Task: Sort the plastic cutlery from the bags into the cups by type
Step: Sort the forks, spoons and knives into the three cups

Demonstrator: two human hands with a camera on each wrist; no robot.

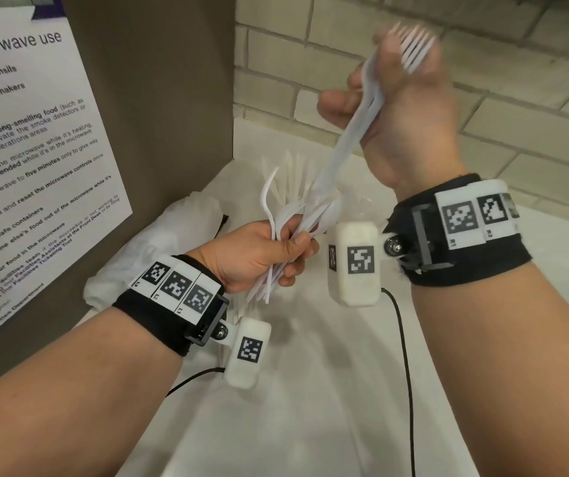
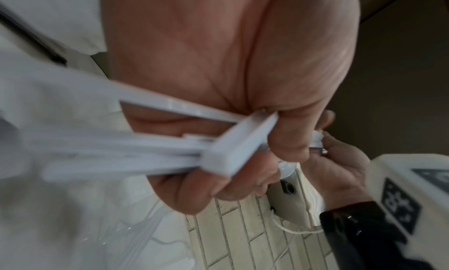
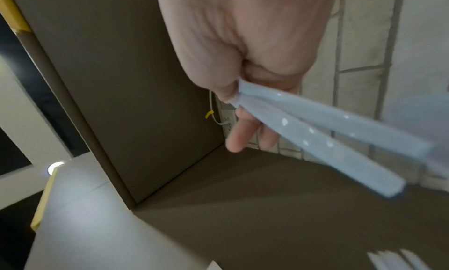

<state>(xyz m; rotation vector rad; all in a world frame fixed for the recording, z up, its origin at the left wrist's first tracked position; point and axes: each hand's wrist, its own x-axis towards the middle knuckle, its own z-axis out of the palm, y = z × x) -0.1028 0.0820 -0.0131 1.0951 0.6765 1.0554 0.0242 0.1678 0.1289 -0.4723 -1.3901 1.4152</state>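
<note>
We are gripping a fanned bundle of white cutlery (image 1: pixel 286 222) in our left hand (image 1: pixel 255 258), fingers and thumb curling tight round the thin, flat handles; fork tines and a spoon bowl are spreading out past the fingertips. From the left wrist view the handle ends (image 2: pixel 239 145) are showing as smooth, square-cut strips crossing under the knuckles. Our right hand (image 1: pixel 402 108) is holding a few white forks (image 1: pixel 372 98) up above the bundle, thumb pinching their slim, glossy handles against the curled fingers, tines pointing up beyond the knuckles (motion blur is softening them). More white cutlery (image 1: pixel 293 173) is lying just beyond our left fingertips, on a white counter (image 1: pixel 310 390). A crumpled clear plastic bag (image 1: pixel 159 246) is sitting beside the left hand. A brown panel with a printed notice (image 1: pixel 35 149) is standing to the left, a pale brick wall (image 1: pixel 517 98) behind the right hand.
</note>
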